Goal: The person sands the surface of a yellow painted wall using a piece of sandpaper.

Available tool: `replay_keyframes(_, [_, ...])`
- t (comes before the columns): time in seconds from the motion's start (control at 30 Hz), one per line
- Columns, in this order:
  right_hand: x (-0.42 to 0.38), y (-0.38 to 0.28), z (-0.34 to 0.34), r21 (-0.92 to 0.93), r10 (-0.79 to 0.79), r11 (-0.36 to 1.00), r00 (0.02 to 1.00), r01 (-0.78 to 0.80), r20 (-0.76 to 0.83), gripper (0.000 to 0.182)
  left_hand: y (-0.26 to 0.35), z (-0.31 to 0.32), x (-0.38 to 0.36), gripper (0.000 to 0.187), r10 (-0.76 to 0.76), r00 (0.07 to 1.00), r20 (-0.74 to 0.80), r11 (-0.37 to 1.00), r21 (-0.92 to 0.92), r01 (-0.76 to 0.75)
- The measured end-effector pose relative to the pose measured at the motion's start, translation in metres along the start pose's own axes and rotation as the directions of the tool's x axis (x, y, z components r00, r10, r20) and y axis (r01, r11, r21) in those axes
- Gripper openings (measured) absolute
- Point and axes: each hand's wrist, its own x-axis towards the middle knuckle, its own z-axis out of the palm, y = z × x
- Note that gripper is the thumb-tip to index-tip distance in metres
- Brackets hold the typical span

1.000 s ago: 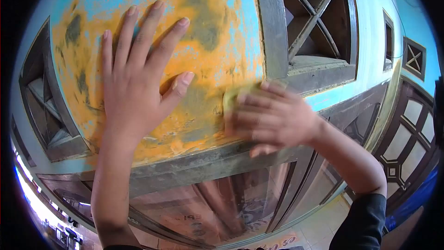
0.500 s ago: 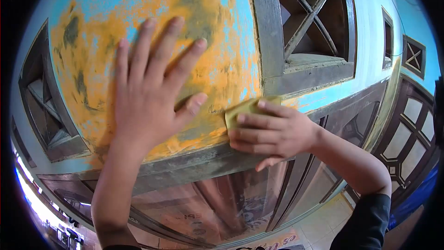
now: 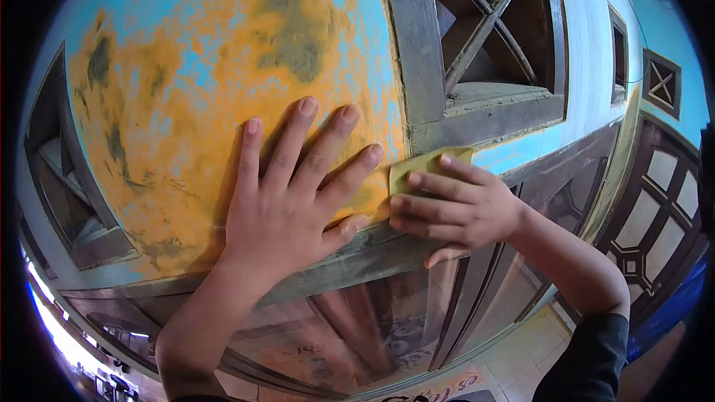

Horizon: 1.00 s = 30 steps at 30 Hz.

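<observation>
My left hand (image 3: 287,201) lies flat against the wall (image 3: 186,186), fingers spread, holding nothing. The wall has light blue paint worn through to orange, with dark grey patches. To its right, my right hand (image 3: 473,208) presses a yellow-green sheet of sandpaper (image 3: 403,176) against the bottom edge of the wall, just below the corner of a wooden vent frame (image 3: 424,52). The fingers lie over the sheet and hide part of it; its upper and left edges show. The sandpaper's underside is hidden.
A dark wooden beam (image 3: 328,264) runs beneath the painted wall, above glazed panels (image 3: 320,327). The vent has crossed wooden bars. Another wooden vent (image 3: 67,179) is at the left. A panelled door (image 3: 648,201) stands at the right, over a tiled floor (image 3: 521,357).
My left hand has slid down and to the right along the wall, closer to my right hand. The right hand and the sandpaper have shifted slightly right. The view has tilted a little.
</observation>
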Motion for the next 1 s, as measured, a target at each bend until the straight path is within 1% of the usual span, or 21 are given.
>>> replay_keyframes(0.03, [-0.001, -0.002, 0.001, 0.023, -0.045, 0.999, 0.999, 0.045, 0.014, 0.056, 0.000, 0.000, 0.000, 0.071, 0.000, 1.000, 0.000, 1.000, 0.001, 0.000])
replay_keyframes(0.07, [-0.004, 0.005, -0.002, -0.015, -0.051, 0.999, 0.999, 0.051, -0.006, 0.057, 0.000, 0.000, 0.000, 0.071, 0.000, 1.000, -0.001, 1.000, 0.008, 0.000])
replay_keyframes(0.17, [-0.002, 0.008, -0.003, -0.100, 0.092, 0.990, 0.994, -0.097, -0.051, 0.060, 0.001, 0.000, 0.000, 0.069, 0.004, 1.000, -0.002, 1.000, 0.014, -0.004])
replay_keyframes(0.2, [-0.003, -0.003, 0.000, -0.022, 0.118, 0.993, 0.992, -0.119, -0.046, 0.060, 0.001, 0.001, 0.000, 0.069, 0.001, 1.000, -0.005, 1.000, 0.015, -0.001])
replay_keyframes(0.23, [-0.005, -0.011, 0.004, 0.005, 0.022, 1.000, 0.999, -0.022, 0.043, 0.061, 0.001, 0.000, 0.000, 0.068, -0.005, 1.000, -0.010, 1.000, 0.020, 0.005])
replay_keyframes(0.3, [-0.003, -0.007, 0.007, 0.003, -0.072, 0.997, 0.997, 0.072, 0.028, 0.061, 0.001, 0.001, 0.001, 0.068, -0.013, 1.000, -0.022, 1.000, 0.020, 0.014])
replay_keyframes(0.4, [0.025, 0.030, 0.001, -0.073, -0.044, 0.997, 0.994, 0.037, -0.098, 0.060, 0.000, 0.000, 0.002, 0.067, -0.048, 0.998, -0.046, 0.999, -0.010, 0.048])
replay_keyframes(0.43, [0.034, 0.046, -0.008, -0.049, 0.003, 0.999, 0.998, -0.006, -0.069, 0.059, 0.000, -0.001, 0.003, 0.067, -0.061, 0.997, -0.053, 0.998, -0.023, 0.060])
replay_keyframes(0.5, [0.054, 0.070, -0.024, -0.114, 0.067, 0.990, 0.989, -0.083, -0.132, 0.062, -0.002, -0.004, 0.005, 0.066, -0.092, 0.992, -0.085, 0.996, -0.005, 0.092])
replay_keyframes(0.6, [0.065, 0.073, -0.029, -0.086, 0.117, 0.987, 0.978, -0.134, -0.175, 0.066, -0.008, -0.007, 0.006, 0.067, -0.106, 0.990, -0.097, 0.994, 0.003, 0.107])
replay_keyframes(0.63, [0.059, 0.066, -0.029, -0.047, 0.108, 0.992, 0.986, -0.115, -0.129, 0.067, -0.014, -0.010, 0.008, 0.068, -0.117, 0.988, -0.104, 0.993, 0.024, 0.120])
replay_keyframes(0.7, [0.037, 0.045, -0.015, 0.027, -0.011, 1.000, 0.998, 0.012, -0.058, 0.067, -0.034, -0.020, 0.012, 0.069, -0.151, 0.982, -0.111, 0.985, 0.068, 0.159])
replay_keyframes(0.8, [0.029, 0.044, -0.020, 0.016, -0.110, 0.994, 0.994, 0.110, 0.012, 0.068, -0.050, -0.026, 0.022, 0.069, -0.159, 0.972, -0.172, 0.983, 0.065, 0.173])
replay_keyframes(0.9, [0.058, 0.080, -0.029, -0.121, -0.071, 0.990, 0.996, 0.065, -0.051, 0.067, -0.051, -0.025, 0.033, 0.069, -0.161, 0.966, -0.201, 0.982, 0.068, 0.177])
replay_keyframes(0.97, [0.085, 0.108, -0.039, -0.164, 0.009, 0.986, 0.981, -0.041, -0.192, 0.065, -0.050, -0.025, 0.039, 0.069, -0.170, 0.961, -0.218, 0.979, 0.069, 0.189])
replay_keyframes(1.0, [0.098, 0.129, -0.036, -0.174, 0.032, 0.981, 0.952, -0.088, -0.304, 0.066, -0.049, -0.025, 0.039, 0.070, -0.174, 0.960, -0.217, 0.979, 0.071, 0.193])
